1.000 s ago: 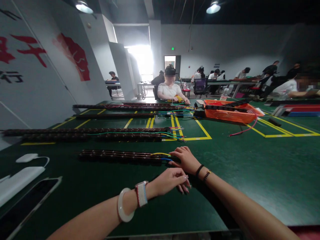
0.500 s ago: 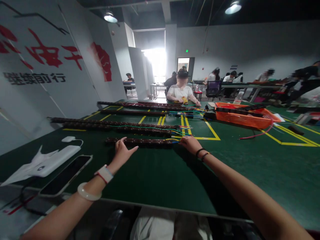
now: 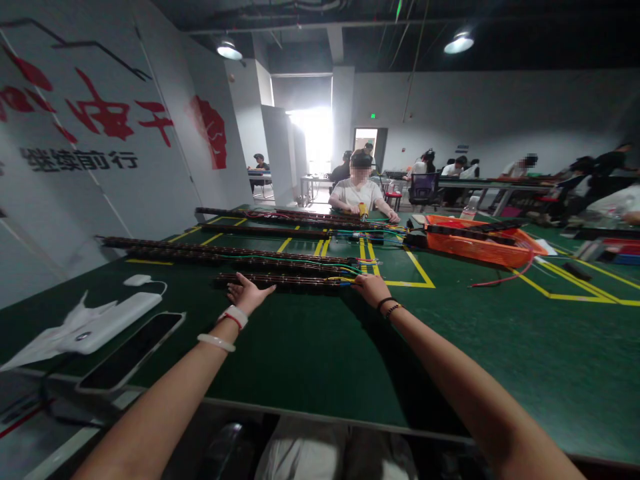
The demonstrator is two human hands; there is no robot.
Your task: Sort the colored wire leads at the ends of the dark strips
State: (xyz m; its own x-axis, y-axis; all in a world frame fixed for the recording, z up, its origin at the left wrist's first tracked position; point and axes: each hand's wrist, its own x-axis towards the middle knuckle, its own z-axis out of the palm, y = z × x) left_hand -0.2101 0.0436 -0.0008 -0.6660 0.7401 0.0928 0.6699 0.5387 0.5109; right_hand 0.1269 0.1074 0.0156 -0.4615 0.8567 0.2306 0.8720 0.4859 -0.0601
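Observation:
Nearest to me on the green table lies a short dark wire harness, with yellow and blue wire ends at its right tip. My left hand is at its left part, fingers spread and thumb pointing right; whether it touches the harness I cannot tell. At the other end, the fingers of my right hand are pinched together around the wire ends, hiding their tips. Just beyond, parallel to it, stretch longer dark harnesses with a green wire along them.
A phone and a white power bank lie at the left. An orange basket holding dark pieces stands at the right. Opposite me sits a co-worker with a yellow tool. More harnesses lie between us. Yellow tape marks the tabletop.
My left hand has flattened and its fingers have spread more, while the left forearm has swung right and forward. The right hand stays pinched on the wire ends. My view has tilted up slightly.

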